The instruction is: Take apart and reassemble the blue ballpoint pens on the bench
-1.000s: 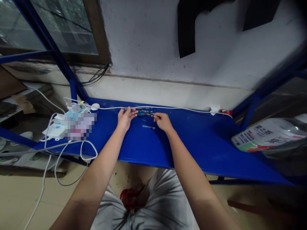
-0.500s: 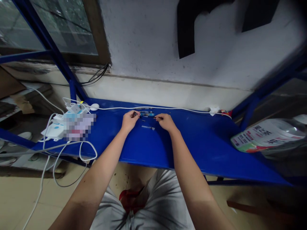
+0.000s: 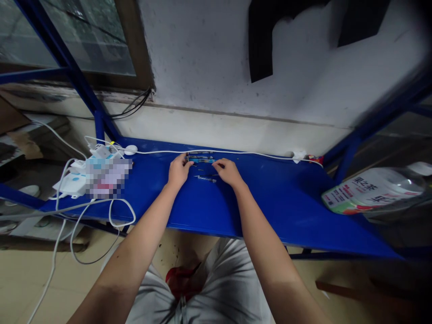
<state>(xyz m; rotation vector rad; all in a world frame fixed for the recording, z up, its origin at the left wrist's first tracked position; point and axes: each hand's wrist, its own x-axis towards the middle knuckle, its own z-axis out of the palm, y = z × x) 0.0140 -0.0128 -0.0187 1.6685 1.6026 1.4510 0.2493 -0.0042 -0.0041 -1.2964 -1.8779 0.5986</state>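
Several pens [image 3: 201, 159] lie side by side near the back of the blue table [image 3: 270, 202]. At their left end is my left hand [image 3: 179, 169], its fingers closed around something too small to make out. My right hand [image 3: 228, 171] is pinched at the pens' right end, and what it grips is likewise too small to tell. A clear pen barrel [image 3: 205, 178] lies apart in front of the pens, between my hands. A thin dark piece shows just below my right fingertips.
White power strips [image 3: 72, 180] with tangled cables sit at the left. A large labelled bottle [image 3: 374, 189] lies at the right. A white cable [image 3: 162, 152] runs along the back, near a crumpled white tissue [image 3: 299, 156] and a red wrapper [image 3: 316, 159].
The dark thin piece that was between my hands has left that spot. My left hand has shifted slightly left, and another thin piece now lies beside the clear barrel.
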